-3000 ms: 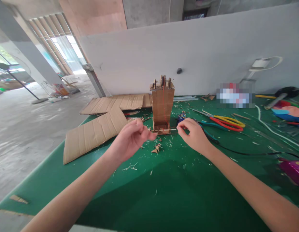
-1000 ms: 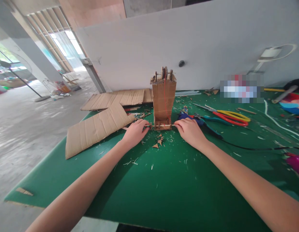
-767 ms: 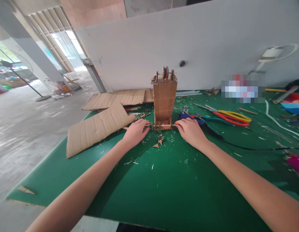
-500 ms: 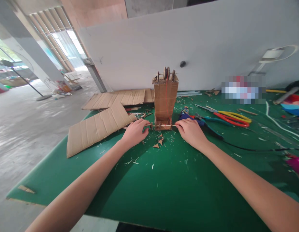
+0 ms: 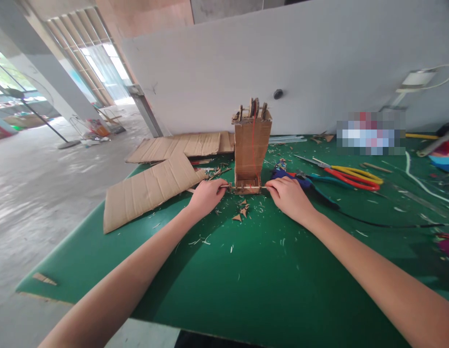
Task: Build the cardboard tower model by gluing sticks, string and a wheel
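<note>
A tall cardboard model (image 5: 250, 150) stands upright at the middle of the green table. Cardboard wheels (image 5: 254, 107) sit on its top, and a red string (image 5: 254, 145) runs down its front. Through its low base passes a thin wooden stick (image 5: 246, 187), jutting out on both sides. The stick's left end is pinched in my left hand (image 5: 207, 195), beside a small piece on the stick. My right hand (image 5: 290, 195) grips the opposite end between thumb and fingers. Small cardboard scraps (image 5: 242, 211) lie in front of the base.
Cardboard sheets (image 5: 152, 193) lie at the left and back. Scissors (image 5: 350, 175) with red and yellow handles, a blue tool (image 5: 315, 189) with a black cord, and a white cable (image 5: 415, 169) are at the right. A grey wall (image 5: 224, 77) rises behind the table (image 5: 246, 275).
The whole view has shifted slightly, so everything appears a little further right. My left fingers have closed in more around the stick's end. The right hand keeps its hold.
</note>
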A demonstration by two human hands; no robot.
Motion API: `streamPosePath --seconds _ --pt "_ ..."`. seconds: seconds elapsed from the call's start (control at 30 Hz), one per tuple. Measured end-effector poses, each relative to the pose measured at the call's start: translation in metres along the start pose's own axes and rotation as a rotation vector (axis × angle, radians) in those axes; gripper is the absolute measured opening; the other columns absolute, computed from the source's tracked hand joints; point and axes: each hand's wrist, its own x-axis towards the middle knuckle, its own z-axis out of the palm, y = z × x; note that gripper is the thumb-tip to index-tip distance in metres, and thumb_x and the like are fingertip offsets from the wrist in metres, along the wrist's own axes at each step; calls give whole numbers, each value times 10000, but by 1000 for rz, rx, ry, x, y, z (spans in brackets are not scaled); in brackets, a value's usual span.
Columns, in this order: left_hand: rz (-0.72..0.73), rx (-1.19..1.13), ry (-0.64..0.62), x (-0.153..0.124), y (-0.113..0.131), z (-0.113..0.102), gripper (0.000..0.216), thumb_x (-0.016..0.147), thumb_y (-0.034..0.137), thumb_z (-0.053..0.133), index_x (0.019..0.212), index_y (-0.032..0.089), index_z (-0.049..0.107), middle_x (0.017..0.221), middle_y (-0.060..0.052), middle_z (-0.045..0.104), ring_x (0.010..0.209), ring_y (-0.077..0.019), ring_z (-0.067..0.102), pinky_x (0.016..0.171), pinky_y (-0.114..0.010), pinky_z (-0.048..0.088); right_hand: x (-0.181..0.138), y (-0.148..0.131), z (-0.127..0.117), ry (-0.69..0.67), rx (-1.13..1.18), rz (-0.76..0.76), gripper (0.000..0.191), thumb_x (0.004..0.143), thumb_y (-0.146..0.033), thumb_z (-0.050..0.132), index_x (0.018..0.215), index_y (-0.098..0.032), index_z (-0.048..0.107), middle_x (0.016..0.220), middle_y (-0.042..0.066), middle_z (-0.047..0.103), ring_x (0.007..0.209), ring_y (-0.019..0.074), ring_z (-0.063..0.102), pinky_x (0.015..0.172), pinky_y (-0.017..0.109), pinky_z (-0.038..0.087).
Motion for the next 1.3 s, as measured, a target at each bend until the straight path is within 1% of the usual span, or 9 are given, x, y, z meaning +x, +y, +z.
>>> streamPosePath --seconds 0.23,0.37,0.5,0.9,1.1,1.3 --pt "-22 3 2 1 2 0 229 831 165 505 968 200 686 905 -24 739 824 -221 688 770 -317 509 0 0 1 -15 -3 9 207 901 -198 468 907 -171 673 884 57 704 844 227 582 752 360 372" --pt "-31 -5 7 0 3 0 232 824 161 510 968 200 688 909 -21 739 829 -214 687 775 -309 507 0 -1 1 -8 0 5 212 898 -193 463 903 -168 674 878 64 701 845 228 579 747 361 379" --pt "-45 2 9 0 2 1 222 820 172 518 953 205 693 876 -17 741 784 -203 686 749 -301 510 0 -1 1 -3 4 -2 216 897 -189 462 901 -163 676 875 71 700 844 229 577 750 362 385" --pt "-47 0 18 0 0 3 213 824 180 519 947 207 691 892 -13 741 810 -190 687 768 -290 513 0 -1 3 -12 -7 6 234 902 -207 445 920 -160 674 889 84 696 849 235 571 746 366 388" --pt "-38 -40 13 -1 -1 2 226 825 186 517 972 206 687 925 -21 739 856 -210 688 793 -319 521 -1 1 3 -12 30 6 246 905 -217 428 920 -176 670 905 87 699 860 240 587 738 368 400" --pt "-52 -154 -1 -3 -2 -1 221 803 221 570 990 198 685 898 -19 741 826 -185 688 777 -295 529 -2 -1 1 4 12 10 225 897 -216 443 928 -182 663 910 84 700 863 243 589 736 372 394"
